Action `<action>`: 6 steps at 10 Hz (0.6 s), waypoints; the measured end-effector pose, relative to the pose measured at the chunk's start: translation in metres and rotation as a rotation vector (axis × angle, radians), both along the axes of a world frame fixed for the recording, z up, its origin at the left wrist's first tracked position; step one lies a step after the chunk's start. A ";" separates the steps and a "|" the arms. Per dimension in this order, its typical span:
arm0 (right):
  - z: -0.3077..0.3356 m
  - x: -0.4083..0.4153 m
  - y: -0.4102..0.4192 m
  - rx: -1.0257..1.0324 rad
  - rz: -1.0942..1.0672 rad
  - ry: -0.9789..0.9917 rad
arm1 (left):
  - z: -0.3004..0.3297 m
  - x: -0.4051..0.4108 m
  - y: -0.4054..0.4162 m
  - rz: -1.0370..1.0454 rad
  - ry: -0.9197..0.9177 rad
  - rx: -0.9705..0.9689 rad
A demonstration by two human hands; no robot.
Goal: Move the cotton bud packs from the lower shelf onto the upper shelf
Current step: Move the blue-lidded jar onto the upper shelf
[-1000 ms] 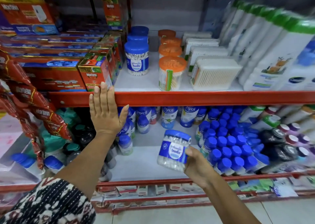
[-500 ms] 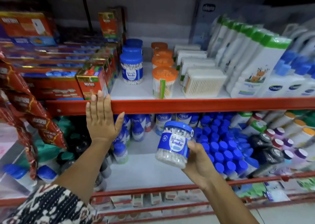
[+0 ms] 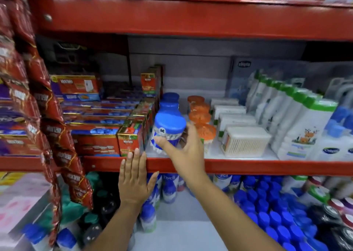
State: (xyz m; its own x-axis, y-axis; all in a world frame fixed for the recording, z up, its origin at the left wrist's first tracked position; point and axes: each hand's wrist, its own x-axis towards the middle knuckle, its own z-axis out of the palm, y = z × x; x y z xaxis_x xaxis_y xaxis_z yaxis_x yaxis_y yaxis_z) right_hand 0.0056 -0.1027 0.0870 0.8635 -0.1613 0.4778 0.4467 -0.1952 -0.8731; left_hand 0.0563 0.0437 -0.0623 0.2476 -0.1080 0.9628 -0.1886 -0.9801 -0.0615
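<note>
My right hand (image 3: 186,151) grips a blue-lidded cotton bud jar (image 3: 169,130) at the front of the upper shelf (image 3: 248,166), in front of two more blue-lidded jars (image 3: 170,105). Whether the jar's base rests on the shelf is hidden by my hand. Flat and open, my left hand (image 3: 134,180) presses against the red shelf edge just left of the jar. The lower shelf (image 3: 183,233) shows bare white board below my arms.
Orange-lidded jars (image 3: 200,115) and white cotton bud boxes (image 3: 246,142) stand right of the jar, then white bottles (image 3: 301,128). Red Mortein boxes (image 3: 129,142) crowd its left. Red sachet strips (image 3: 45,117) hang at left. Blue-capped bottles (image 3: 271,218) fill the lower shelf's right.
My right hand has lifted the jar from the lower shelf level up onto the upper shelf's front. The camera has tilted upward. My left hand stays on the shelf edge.
</note>
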 end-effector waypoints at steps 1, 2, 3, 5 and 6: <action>-0.004 0.012 0.013 -0.171 -0.103 0.009 | 0.001 0.001 -0.001 0.005 0.000 -0.003; -0.009 0.019 0.017 -0.245 -0.150 0.042 | 0.002 0.002 -0.001 0.002 0.002 -0.002; -0.013 0.021 0.019 -0.310 -0.173 0.036 | 0.002 0.004 -0.001 0.006 -0.008 -0.007; -0.012 0.018 0.019 -0.372 -0.202 0.049 | 0.004 0.003 -0.002 0.010 0.000 -0.025; -0.001 0.012 0.020 -0.447 -0.226 -0.063 | 0.004 0.003 -0.002 0.008 -0.005 -0.024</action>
State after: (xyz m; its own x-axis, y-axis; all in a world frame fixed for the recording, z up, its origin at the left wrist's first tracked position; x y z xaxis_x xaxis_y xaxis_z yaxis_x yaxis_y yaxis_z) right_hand 0.0176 -0.0826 0.0864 0.7979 -0.1090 0.5929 0.3990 -0.6418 -0.6549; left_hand 0.0593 0.0416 -0.0578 0.2435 -0.0827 0.9664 -0.1801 -0.9829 -0.0387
